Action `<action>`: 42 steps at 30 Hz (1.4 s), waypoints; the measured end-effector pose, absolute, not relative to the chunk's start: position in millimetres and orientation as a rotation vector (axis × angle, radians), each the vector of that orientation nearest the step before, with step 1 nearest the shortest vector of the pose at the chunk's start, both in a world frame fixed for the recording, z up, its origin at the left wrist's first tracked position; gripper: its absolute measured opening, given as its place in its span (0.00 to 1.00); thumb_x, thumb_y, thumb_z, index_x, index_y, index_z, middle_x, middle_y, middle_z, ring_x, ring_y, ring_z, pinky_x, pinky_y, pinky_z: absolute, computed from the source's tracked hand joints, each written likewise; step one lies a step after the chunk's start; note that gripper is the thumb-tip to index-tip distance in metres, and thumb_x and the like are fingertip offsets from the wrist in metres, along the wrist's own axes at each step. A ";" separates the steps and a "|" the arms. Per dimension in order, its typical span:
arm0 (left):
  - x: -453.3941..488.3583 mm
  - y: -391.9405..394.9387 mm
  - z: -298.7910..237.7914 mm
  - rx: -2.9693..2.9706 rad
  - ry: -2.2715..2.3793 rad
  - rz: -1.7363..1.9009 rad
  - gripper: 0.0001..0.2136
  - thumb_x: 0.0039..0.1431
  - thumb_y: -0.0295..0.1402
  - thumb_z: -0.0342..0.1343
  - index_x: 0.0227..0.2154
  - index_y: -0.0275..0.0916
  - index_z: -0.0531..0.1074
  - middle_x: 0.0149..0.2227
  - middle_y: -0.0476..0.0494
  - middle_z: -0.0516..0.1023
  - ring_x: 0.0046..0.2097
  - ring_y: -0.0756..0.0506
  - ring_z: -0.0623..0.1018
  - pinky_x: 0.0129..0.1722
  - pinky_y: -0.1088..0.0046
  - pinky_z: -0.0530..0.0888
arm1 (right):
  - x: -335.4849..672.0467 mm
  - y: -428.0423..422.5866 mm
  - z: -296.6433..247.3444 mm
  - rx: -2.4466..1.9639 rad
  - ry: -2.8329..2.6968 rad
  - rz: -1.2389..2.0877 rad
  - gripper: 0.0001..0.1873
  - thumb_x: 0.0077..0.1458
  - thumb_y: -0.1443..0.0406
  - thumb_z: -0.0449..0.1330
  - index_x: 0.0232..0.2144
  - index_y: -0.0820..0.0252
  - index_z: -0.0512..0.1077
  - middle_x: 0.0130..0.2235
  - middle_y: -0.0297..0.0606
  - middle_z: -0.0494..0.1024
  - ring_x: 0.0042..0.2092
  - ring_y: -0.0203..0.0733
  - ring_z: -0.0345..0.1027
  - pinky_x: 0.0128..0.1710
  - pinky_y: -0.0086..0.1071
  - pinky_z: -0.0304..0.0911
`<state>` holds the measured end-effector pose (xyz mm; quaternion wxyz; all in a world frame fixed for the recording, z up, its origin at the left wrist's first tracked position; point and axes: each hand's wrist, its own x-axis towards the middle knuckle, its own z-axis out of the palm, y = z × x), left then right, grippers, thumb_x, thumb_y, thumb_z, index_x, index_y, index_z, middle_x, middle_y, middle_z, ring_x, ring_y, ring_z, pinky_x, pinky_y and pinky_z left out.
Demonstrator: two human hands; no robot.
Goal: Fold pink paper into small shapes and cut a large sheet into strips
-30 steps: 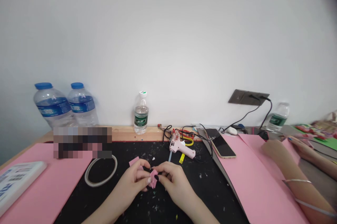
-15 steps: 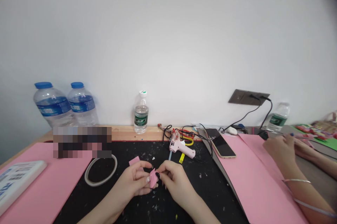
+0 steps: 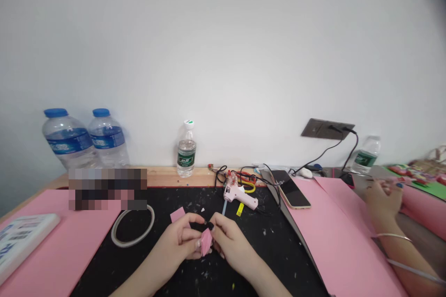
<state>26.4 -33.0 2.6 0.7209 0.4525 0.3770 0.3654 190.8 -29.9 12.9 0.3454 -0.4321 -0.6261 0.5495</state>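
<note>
Head view: my left hand (image 3: pixel 179 240) pinches folded pink paper (image 3: pixel 206 243) between thumb and fingers. My right hand (image 3: pixel 230 240) pinches its upper tip, thumb against it. Paper held above black mat (image 3: pixel 278 253), about midway between left and right edges. Pink square (image 3: pixel 177 214) just beyond left fingers. White ring (image 3: pixel 127 244) near left edge, towards far left corner. Pink glue gun (image 3: pixel 246 199) near far edge.

Two blue-capped bottles (image 3: pixel 71 141) and a white-capped bottle (image 3: pixel 186 152) stand by the wall (image 3: pixel 223 55), left of a phone (image 3: pixel 291 189).
</note>
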 end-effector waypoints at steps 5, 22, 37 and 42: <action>26.7 -33.0 6.5 0.988 0.832 0.801 0.16 0.47 0.32 0.60 0.38 0.38 0.62 0.28 0.46 0.80 0.32 0.48 0.78 0.33 0.73 0.72 | 190.2 -27.0 4.1 -1.126 -1.521 1.530 0.12 0.56 0.61 0.49 0.23 0.59 0.58 0.15 0.23 0.56 0.15 0.28 0.46 0.14 0.22 0.41; 23.8 -28.2 6.0 1.076 1.011 0.878 0.15 0.46 0.33 0.59 0.39 0.36 0.70 0.32 0.45 0.82 0.37 0.44 0.78 0.38 0.70 0.73 | 189.3 -28.4 6.2 -1.184 -1.726 1.274 0.05 0.55 0.68 0.49 0.28 0.60 0.63 0.17 0.26 0.62 0.16 0.28 0.52 0.15 0.21 0.48; 23.8 -26.2 -1.0 1.176 1.058 0.826 0.10 0.48 0.31 0.55 0.36 0.36 0.70 0.27 0.45 0.80 0.34 0.44 0.78 0.33 0.71 0.73 | 187.0 -25.2 -1.8 -1.176 -1.374 1.412 0.03 0.45 0.69 0.58 0.24 0.63 0.65 0.19 0.30 0.67 0.19 0.31 0.61 0.16 0.23 0.57; 26.7 -29.9 0.8 1.180 0.948 0.930 0.10 0.52 0.32 0.53 0.38 0.39 0.64 0.30 0.45 0.79 0.35 0.45 0.78 0.34 0.71 0.73 | 186.5 -23.8 3.7 -1.004 -1.065 1.569 0.14 0.39 0.67 0.64 0.27 0.61 0.62 0.18 0.27 0.69 0.15 0.29 0.59 0.14 0.22 0.57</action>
